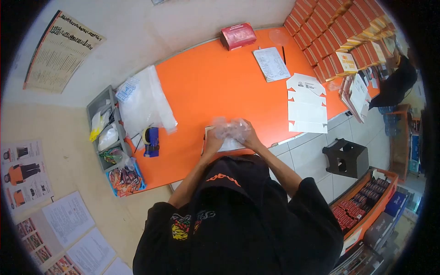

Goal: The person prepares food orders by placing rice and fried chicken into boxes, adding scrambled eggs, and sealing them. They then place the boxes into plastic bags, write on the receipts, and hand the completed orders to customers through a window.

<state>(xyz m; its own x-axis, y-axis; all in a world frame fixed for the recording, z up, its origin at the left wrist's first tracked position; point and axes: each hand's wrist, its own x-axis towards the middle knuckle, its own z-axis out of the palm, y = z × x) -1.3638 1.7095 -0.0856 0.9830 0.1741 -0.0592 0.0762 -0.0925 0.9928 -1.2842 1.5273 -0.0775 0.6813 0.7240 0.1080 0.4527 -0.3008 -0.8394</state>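
Observation:
Close to my body, at the front edge of the orange table (206, 82), both my hands grip a crumpled clear plastic bag (228, 128). My left hand (213, 141) is closed on the bag's left side, and my right hand (250, 136) on its right side. Beneath the bag shows a flat white item (230, 145), partly hidden by my hands; I cannot make out its kind. To the left of my hands lie a blue tape dispenser (151, 142) and a stack of white plastic bags (145, 103).
A grey divided tray (97, 110) stands at the left edge. Toward the back are a red box (238, 35) and a written notepad (271, 63). An unfolded white carton (307, 104) overhangs the right edge, near stacked orange boxes (327, 34). A black stool (347, 158) stands on the floor.

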